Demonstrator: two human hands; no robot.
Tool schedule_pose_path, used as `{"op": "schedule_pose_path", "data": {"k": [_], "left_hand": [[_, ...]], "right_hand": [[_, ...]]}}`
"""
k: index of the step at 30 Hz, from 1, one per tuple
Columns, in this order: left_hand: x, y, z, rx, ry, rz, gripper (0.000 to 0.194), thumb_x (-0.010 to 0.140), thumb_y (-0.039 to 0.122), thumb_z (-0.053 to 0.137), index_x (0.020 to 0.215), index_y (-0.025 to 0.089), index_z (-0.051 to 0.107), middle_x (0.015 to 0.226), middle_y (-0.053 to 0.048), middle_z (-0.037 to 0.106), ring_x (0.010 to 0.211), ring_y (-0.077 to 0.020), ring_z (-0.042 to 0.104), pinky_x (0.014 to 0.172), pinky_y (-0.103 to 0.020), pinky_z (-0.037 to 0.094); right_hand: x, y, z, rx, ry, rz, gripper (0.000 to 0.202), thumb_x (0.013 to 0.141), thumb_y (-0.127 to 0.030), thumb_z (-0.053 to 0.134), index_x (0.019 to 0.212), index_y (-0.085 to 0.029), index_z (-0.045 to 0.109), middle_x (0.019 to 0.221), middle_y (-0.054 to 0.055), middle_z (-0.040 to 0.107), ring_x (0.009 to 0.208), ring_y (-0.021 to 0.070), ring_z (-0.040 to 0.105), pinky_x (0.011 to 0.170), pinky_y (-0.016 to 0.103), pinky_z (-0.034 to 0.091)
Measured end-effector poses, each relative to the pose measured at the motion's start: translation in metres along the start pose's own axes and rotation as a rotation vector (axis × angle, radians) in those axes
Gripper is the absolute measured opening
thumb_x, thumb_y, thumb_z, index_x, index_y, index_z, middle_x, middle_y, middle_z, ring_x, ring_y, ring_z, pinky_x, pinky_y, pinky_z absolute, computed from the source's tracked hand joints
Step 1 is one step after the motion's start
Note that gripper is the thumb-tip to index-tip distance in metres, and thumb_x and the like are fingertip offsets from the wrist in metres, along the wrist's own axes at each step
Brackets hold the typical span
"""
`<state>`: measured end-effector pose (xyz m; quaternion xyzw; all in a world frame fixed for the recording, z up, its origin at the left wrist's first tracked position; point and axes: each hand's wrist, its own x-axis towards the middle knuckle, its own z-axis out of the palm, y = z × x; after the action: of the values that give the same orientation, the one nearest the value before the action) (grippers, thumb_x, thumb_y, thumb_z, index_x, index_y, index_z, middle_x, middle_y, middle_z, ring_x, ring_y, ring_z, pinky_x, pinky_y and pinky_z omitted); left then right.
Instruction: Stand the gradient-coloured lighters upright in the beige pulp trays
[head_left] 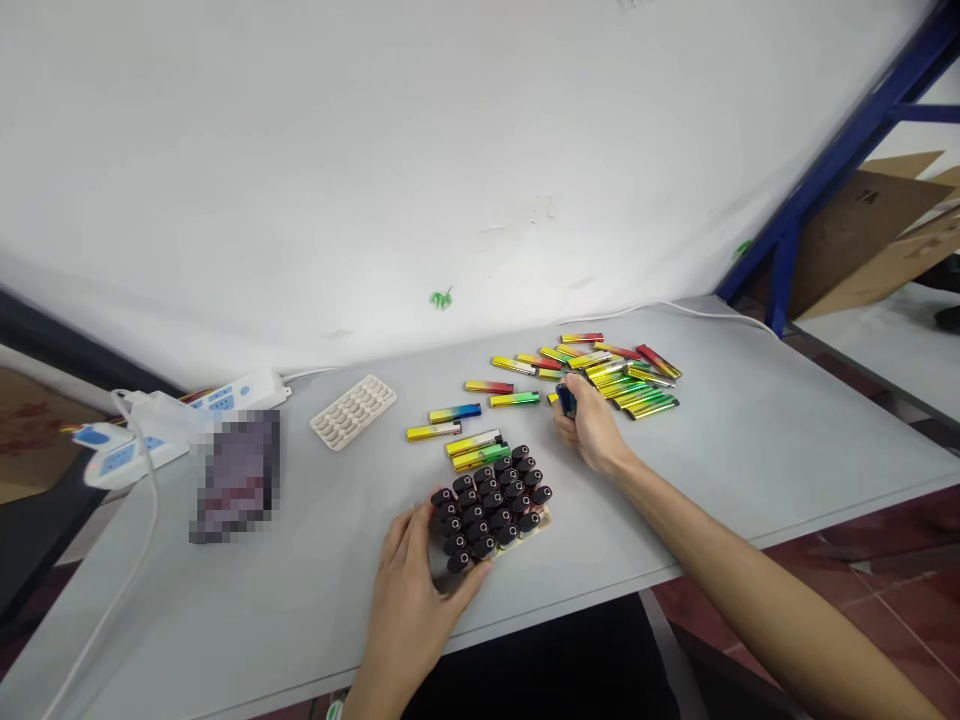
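Observation:
My left hand (411, 585) curves round the left side and near corner of a block of lighters (491, 508) standing upright in rows, black tops upward. Under them a cream holder tray (545, 521) shows at the right edge. My right hand (596, 425) is closed round a lighter (566, 401) with a dark blue end; most of it is hidden by the fingers. Beyond that hand lies a pile of shiny lighters (626, 385), yellow fading to green, red or silver. Several loose lighters lie left of it, including a yellow-and-blue lighter (454, 412).
A cream tray with rows of slots (354, 412) lies at the back left of the grey table (300, 600). Power strips (240, 392) with white cables and a pixelated purple item (238, 475) are further left. A blue metal frame (784, 260) and cardboard boxes (862, 240) stand at right.

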<state>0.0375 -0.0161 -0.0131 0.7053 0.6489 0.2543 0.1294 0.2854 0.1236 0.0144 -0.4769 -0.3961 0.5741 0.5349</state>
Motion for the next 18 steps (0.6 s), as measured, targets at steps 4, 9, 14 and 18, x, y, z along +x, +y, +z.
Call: {"op": "schedule_pose_path", "data": {"k": [4, 9, 14, 18], "left_hand": [[0.000, -0.001, 0.001, 0.006, -0.002, 0.005, 0.073, 0.080, 0.051, 0.066, 0.140, 0.021, 0.038, 0.121, -0.013, 0.057, 0.116, -0.0322, 0.056, 0.096, -0.054, 0.051], [0.001, 0.001, -0.001, -0.021, -0.017, -0.019, 0.071, 0.080, 0.051, 0.066, 0.137, 0.019, 0.041, 0.123, -0.013, 0.056, 0.118, -0.0310, 0.056, 0.098, -0.051, 0.051], [0.001, 0.002, -0.001, 0.003, -0.005, -0.005, 0.072, 0.080, 0.055, 0.065, 0.136, 0.017, 0.042, 0.121, -0.014, 0.055, 0.115, -0.0317, 0.057, 0.098, -0.052, 0.051], [0.001, 0.003, -0.001, 0.004, -0.001, 0.003, 0.070, 0.080, 0.056, 0.064, 0.134, 0.016, 0.043, 0.119, -0.014, 0.055, 0.113, -0.0313, 0.058, 0.098, -0.052, 0.051]], "right_hand": [[-0.001, 0.001, 0.000, 0.008, -0.009, -0.016, 0.029, 0.091, -0.049, 0.044, 0.078, -0.027, 0.032, 0.043, -0.011, 0.032, 0.035, 0.0086, 0.015, 0.035, 0.021, 0.012], [0.003, 0.005, -0.001, -0.042, -0.012, -0.015, 0.029, 0.092, -0.053, 0.042, 0.081, -0.026, 0.039, 0.047, -0.010, 0.031, 0.036, 0.0087, 0.017, 0.036, 0.022, 0.014], [-0.020, 0.000, -0.008, -0.256, -0.085, -0.171, 0.035, 0.096, -0.055, 0.040, 0.093, -0.022, 0.051, 0.068, -0.003, 0.050, 0.054, 0.0111, 0.045, 0.052, 0.025, 0.040], [-0.058, -0.015, -0.024, -0.497, -0.169, -0.285, 0.027, 0.091, -0.047, 0.059, 0.096, -0.020, 0.058, 0.089, 0.003, 0.061, 0.080, 0.0159, 0.056, 0.074, 0.031, 0.047]]}}
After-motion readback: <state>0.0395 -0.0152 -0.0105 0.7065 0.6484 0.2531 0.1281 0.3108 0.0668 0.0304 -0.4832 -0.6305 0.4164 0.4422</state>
